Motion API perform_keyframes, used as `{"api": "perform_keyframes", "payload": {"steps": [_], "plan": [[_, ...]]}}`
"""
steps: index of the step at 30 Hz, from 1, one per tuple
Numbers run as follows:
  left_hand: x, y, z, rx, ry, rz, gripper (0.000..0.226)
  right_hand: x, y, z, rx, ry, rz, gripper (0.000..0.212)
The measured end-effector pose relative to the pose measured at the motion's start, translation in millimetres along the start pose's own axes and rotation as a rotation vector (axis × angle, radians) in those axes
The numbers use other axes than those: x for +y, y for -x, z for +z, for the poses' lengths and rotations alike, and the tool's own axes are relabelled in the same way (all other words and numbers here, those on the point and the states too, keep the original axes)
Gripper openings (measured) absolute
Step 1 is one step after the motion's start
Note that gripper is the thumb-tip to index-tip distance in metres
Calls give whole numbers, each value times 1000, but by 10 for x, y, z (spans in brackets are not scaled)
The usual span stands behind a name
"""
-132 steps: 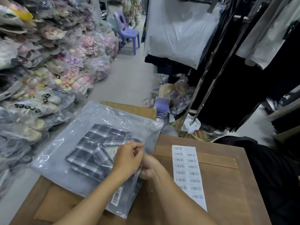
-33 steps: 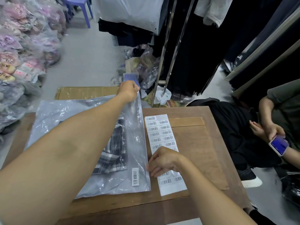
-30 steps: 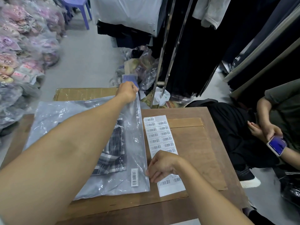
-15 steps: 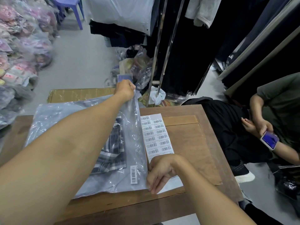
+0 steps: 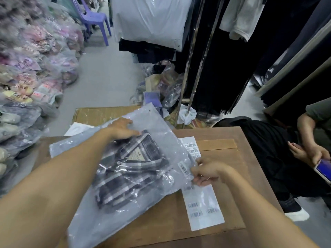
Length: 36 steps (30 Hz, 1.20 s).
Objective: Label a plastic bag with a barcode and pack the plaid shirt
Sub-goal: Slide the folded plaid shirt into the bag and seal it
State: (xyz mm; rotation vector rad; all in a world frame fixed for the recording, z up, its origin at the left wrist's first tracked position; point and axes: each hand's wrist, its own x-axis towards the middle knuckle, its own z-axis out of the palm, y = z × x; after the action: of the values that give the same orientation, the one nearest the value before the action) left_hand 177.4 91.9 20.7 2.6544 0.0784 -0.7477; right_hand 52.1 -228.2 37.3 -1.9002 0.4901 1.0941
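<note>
A clear plastic bag holds the folded plaid shirt and is lifted and tilted above the wooden table. A barcode sticker is on the bag near its right edge. My left hand grips the bag's far side, fingers over the shirt. My right hand pinches the bag's right edge beside the sticker. A white sheet of barcode labels lies on the table, partly under the bag.
Bagged shoes are piled on the left. A cardboard box sits behind the table. A purple chair and a clothes rack stand beyond. A seated person holds a phone at the right.
The bag has left the table and turned clockwise, raised in both hands. My left hand shifted from the far corner onto the bag's middle. My right hand went from pressing the edge to pinching it.
</note>
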Motion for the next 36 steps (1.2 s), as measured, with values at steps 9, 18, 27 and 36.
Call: {"api": "perform_keyframes", "payload": {"steps": [9, 18, 27, 36], "plan": [[-802, 457, 133, 85, 5, -97, 80, -856, -529, -97, 674, 262, -292, 12], [-1476, 569, 112, 326, 239, -387, 31, -849, -363, 99, 126, 333, 113, 33], [-1520, 479, 194, 253, 435, -431, 39, -654, -467, 37, 172, 122, 15, 20], [-1160, 276, 392, 389, 649, -391, 28, -648, -836, -156, 549, 28, -58, 37]]}}
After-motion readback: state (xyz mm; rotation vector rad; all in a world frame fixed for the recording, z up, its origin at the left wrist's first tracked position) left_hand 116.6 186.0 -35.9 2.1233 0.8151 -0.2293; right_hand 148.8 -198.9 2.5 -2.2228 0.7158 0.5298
